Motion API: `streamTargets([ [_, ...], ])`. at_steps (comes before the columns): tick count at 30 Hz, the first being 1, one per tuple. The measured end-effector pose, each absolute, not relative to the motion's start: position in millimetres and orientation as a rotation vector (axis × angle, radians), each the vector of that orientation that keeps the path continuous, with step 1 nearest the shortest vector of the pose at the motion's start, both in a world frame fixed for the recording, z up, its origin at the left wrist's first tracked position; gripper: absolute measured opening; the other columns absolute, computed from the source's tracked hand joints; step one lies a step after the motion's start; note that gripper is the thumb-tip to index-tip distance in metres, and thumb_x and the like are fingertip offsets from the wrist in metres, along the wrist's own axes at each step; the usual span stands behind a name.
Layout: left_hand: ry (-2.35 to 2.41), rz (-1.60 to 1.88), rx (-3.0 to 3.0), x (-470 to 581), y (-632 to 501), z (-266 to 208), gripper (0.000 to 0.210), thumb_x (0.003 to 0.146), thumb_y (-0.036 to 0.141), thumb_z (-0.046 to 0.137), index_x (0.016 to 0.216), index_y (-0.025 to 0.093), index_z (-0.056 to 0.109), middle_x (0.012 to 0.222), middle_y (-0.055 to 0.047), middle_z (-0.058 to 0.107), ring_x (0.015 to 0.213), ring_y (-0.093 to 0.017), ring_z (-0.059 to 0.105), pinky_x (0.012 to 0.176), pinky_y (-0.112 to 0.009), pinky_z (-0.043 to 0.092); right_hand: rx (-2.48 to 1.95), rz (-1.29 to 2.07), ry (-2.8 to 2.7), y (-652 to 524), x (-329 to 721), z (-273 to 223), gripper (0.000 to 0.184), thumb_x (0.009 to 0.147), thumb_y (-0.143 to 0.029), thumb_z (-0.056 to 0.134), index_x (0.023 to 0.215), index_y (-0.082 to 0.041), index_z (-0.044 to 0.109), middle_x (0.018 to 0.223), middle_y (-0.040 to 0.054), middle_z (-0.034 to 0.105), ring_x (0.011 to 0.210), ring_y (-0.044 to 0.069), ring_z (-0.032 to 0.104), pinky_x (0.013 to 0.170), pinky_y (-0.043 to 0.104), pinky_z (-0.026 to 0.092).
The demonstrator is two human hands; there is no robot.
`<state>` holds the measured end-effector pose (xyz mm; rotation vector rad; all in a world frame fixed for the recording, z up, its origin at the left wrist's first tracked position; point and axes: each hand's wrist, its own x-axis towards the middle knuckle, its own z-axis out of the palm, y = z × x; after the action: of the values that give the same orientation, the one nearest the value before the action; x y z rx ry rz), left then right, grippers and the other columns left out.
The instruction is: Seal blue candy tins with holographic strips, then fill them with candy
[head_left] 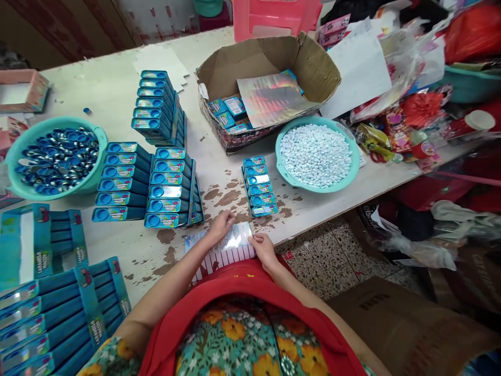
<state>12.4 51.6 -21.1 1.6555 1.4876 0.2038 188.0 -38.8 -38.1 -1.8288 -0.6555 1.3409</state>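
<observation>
Partly behind red apron (250, 287), shiny sheet (236, 241)

Two hands (222, 226) can be counted, both on some shiny stuff (233, 251) that can't be told as one piece or several. Six blue packs (163, 205) are counted per standing stack, four stacks, so 24ish; the lower-left lot is cut off, so no total there. Four teal bowls (102, 137) are seen, plus one carton (270, 55), one pink stool (274, 15), one loose disc (86, 110). The white bits (315, 155) can't realistically be counted.
</observation>
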Motion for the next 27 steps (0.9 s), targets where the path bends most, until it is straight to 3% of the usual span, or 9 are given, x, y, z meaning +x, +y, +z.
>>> streamTargets([
  [3,1.451,-0.018,1.769,10,42,-14,0.024,0.082,0.035,0.053,0.096,0.018,0.063,0.094,-0.008,0.066,0.090,-0.023,0.058,0.074,-0.029,0.040,-1.763,1.444,-0.778,-39,179,-40,0.031,0.061,-0.044,0.068,0.073,-0.018,0.058,0.060,-0.0011,0.059,0.058,0.017,0.056,0.054,0.028,0.046],
  [7,1.490,-0.202,1.709,8,35,-7,0.023,0.085,0.030,0.049,0.096,0.020,0.066,0.091,-0.008,0.068,0.086,-0.023,0.061,0.070,-0.028,0.040,-1.785,1.377,-0.916,-33,184,-38,0.025,0.066,-0.042,0.063,0.075,-0.019,0.057,0.063,-0.0013,0.057,0.059,0.016,0.054,0.058,0.029,0.046],
  [10,1.511,-0.179,1.690,6,34,-3,0.023,0.086,0.030,0.046,0.094,0.020,0.066,0.089,-0.007,0.069,0.084,-0.021,0.061,0.068,-0.026,0.039,-1.835,1.272,-1.040,-29,183,-32,0.025,0.069,-0.034,0.063,0.088,-0.018,0.059,0.076,0.0024,0.059,0.069,0.019,0.056,0.067,0.034,0.047],
  [14,1.507,-0.166,1.697,6,34,1,0.024,0.087,0.028,0.045,0.089,0.019,0.067,0.087,-0.007,0.069,0.084,-0.021,0.062,0.068,-0.025,0.039,-1.830,0.831,-1.709,-21,168,-15,0.042,0.080,-0.027,0.059,0.121,-0.020,0.054,0.111,0.0118,0.056,0.101,0.026,0.051,0.088,0.041,0.043],
  [19,1.506,-0.157,1.700,6,34,-1,0.024,0.087,0.026,0.045,0.083,0.017,0.066,0.083,-0.010,0.068,0.082,-0.022,0.062,0.068,-0.026,0.039,-1.627,0.606,-2.293,-21,159,-6,0.044,0.086,-0.019,0.054,0.130,-0.021,0.049,0.125,0.0111,0.054,0.111,0.028,0.045,0.092,0.042,0.039],
  [23,1.517,-0.123,1.664,5,36,-7,0.024,0.086,0.026,0.044,0.084,0.018,0.066,0.082,-0.009,0.068,0.082,-0.022,0.062,0.068,-0.027,0.040,-1.487,0.559,-2.408,-26,169,-5,0.029,0.087,-0.017,0.053,0.116,-0.019,0.057,0.128,0.0110,0.053,0.117,0.027,0.042,0.095,0.042,0.036],
  [25,1.529,-0.102,1.644,5,37,-7,0.024,0.086,0.026,0.044,0.084,0.018,0.067,0.081,-0.009,0.068,0.083,-0.023,0.062,0.070,-0.028,0.041,-1.468,0.593,-2.400,-25,174,2,0.014,0.087,-0.019,0.054,0.098,-0.019,0.062,0.112,0.0105,0.062,0.105,0.025,0.050,0.089,0.038,0.038],
  [27,1.549,-0.083,1.638,5,37,-3,0.023,0.086,0.026,0.045,0.087,0.017,0.067,0.084,-0.009,0.068,0.088,-0.024,0.061,0.076,-0.031,0.042,-1.496,0.657,-2.337,-22,177,14,0.009,0.088,-0.023,0.054,0.083,-0.019,0.060,0.088,0.0070,0.064,0.086,0.021,0.054,0.079,0.034,0.040],
])
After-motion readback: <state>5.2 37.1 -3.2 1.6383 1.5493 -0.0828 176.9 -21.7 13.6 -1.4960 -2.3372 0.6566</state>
